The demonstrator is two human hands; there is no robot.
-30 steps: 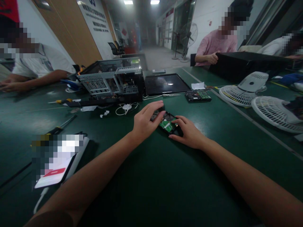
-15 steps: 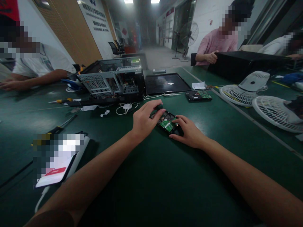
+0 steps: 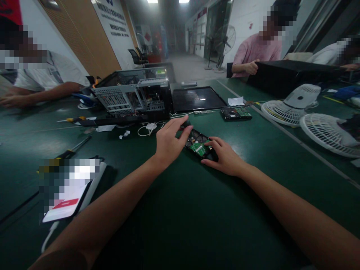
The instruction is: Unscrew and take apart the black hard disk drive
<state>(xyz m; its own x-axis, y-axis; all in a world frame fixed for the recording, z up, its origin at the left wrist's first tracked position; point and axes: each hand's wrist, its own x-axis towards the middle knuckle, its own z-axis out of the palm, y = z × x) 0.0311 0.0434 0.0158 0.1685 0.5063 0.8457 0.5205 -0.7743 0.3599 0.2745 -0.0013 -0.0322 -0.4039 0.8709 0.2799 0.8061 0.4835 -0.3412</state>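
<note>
A hard drive [image 3: 199, 149] lies circuit-board side up on the green table, a green board showing on its dark body. My right hand [image 3: 225, 156] grips its right end, thumb at the near edge and fingers over the board. Just past the drive's left end is my left hand [image 3: 170, 141], thumb and fingers curled round a small dark object, possibly a short tool handle, mostly hidden by the fingers. A second hard drive [image 3: 236, 113] rests farther back to the right.
Behind my hands stand an opened computer case [image 3: 132, 98] and a flat black panel [image 3: 198, 99]. White fans [image 3: 284, 112] lie at right. A phone [image 3: 66, 198] and a screwdriver [image 3: 67, 153] are at left. Co-workers sit on both sides, one holding a black case [image 3: 289, 75].
My left hand has shifted slightly left, off the drive's end, uncovering more of it. My right hand and the hard drive have stayed put.
</note>
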